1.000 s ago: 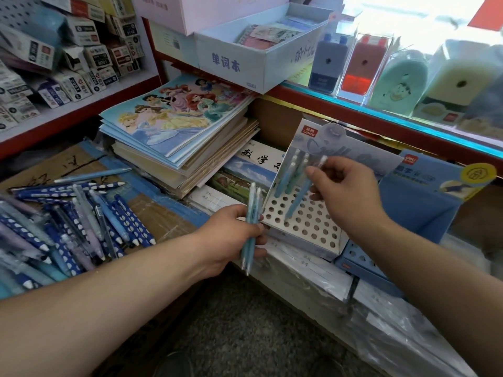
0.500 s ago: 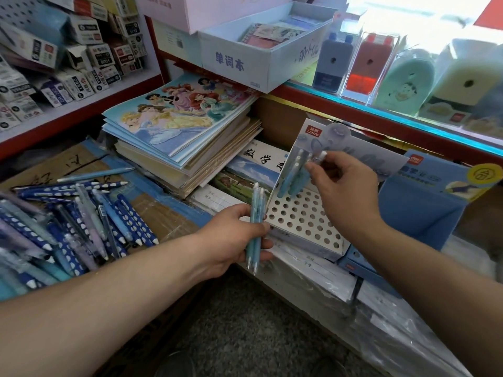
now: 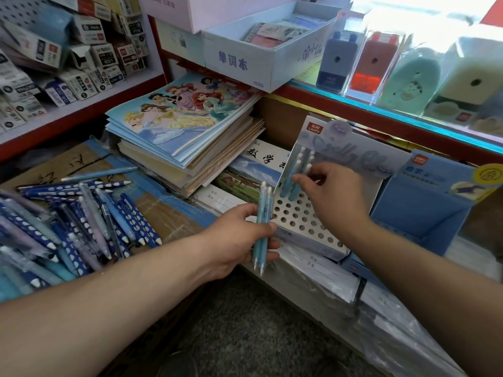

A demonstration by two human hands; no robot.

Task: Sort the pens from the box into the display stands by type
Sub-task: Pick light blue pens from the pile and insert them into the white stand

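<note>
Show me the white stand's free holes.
Free: the front rows of the white perforated stand, between the left hand holding light-blue pens and the blue cardboard stand. Crowded: the back-left corner, with standing pale-blue pens gripped by the right hand.

My left hand (image 3: 234, 240) and my right hand (image 3: 332, 191) are both bare, fingers and knuckles uncovered, and behind each wrist my forearms are bare as well, skin showing all the way back to the edge of view.
</note>
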